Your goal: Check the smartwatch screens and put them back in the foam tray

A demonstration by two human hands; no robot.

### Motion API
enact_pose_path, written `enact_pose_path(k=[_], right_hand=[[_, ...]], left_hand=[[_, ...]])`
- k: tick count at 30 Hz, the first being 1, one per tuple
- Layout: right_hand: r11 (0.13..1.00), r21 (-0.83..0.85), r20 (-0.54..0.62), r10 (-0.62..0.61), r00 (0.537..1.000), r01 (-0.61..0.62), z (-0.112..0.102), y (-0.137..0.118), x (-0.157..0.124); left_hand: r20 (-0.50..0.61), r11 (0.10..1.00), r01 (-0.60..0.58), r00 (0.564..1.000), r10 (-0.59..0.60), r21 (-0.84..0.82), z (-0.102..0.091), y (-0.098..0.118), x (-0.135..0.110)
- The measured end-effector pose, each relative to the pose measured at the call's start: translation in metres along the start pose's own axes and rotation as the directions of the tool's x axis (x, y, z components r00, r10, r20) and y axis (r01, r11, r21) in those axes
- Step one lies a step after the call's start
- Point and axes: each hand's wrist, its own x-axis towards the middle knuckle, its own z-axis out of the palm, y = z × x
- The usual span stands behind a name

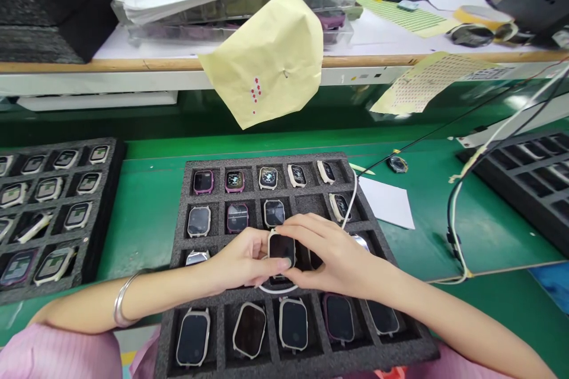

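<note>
Between my two hands is a smartwatch (281, 247) without a strap, its dark screen facing up. My left hand (253, 257) pinches it from the left, the thumb lying across the lower screen. Fingers of my right hand (317, 249) close on its top edge and right side. Both hands are over the middle of a dark foam tray (262, 364), whose compartments hold several strapless watches, such as a purple-framed watch (237, 217) and a silver-framed watch (293, 323). A white cable (278, 291) loops under my hands; where its end goes is hidden.
More foam trays with watches stand at the left (118, 189) and right (511, 189). White paper (389, 202) and a round watch (397, 163) lie on the green bench. Cables (453, 207) hang at the right. Above, a shelf edge (155, 65) carries a hanging yellow sheet (275, 59).
</note>
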Motion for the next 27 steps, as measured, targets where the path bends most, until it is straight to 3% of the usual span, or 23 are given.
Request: enact_pose_path(k=[8,27], right_hand=[[0.995,0.097,-0.01,0.026,1.0,-0.025,0.004,0.0036,-0.0021],[0.999,0.029,0.015,-0.045,0.999,0.045,0.002,0.0025,-0.0012]], left_hand=[[0.005,1.0,0.016,1.0,-0.016,0.002,0.0023,0.0018,-0.0008],[0.027,0.998,0.034,0.999,-0.035,0.05,0.0036,0.0042,-0.0006]])
